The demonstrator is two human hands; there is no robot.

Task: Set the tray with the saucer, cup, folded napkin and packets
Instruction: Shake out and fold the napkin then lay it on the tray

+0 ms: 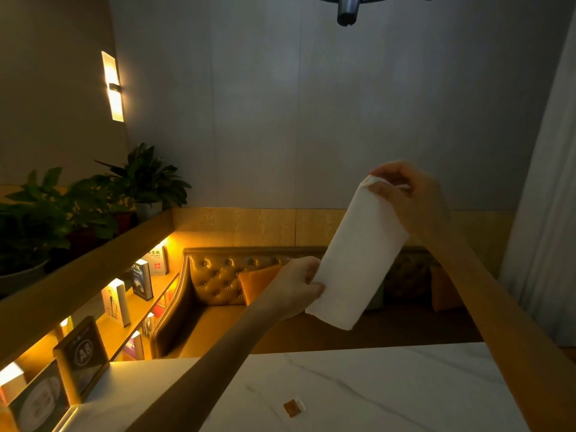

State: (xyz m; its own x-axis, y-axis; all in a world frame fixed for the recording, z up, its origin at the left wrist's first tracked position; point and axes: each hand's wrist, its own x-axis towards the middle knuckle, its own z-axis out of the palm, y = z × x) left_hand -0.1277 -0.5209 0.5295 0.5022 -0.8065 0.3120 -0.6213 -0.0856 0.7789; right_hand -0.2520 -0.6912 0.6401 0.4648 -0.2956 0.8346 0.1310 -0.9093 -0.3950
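A white paper napkin (pixel 358 254) is held up in the air above the far edge of the table, stretched slanting between both hands. My right hand (pixel 411 201) pinches its upper corner. My left hand (pixel 299 285) grips its lower left edge. A small brown and white packet (pixel 293 407) lies on the white marble table (pixel 389 391) near the bottom of the view. The tray, saucer and cup are out of view.
A tufted tan leather sofa (pixel 218 285) with an orange cushion stands beyond the table. Lit shelves with books (pixel 141 279) and a table sign marked A8 (pixel 82 353) run along the left, with potted plants (pixel 93 201) on top. A curtain hangs at the right.
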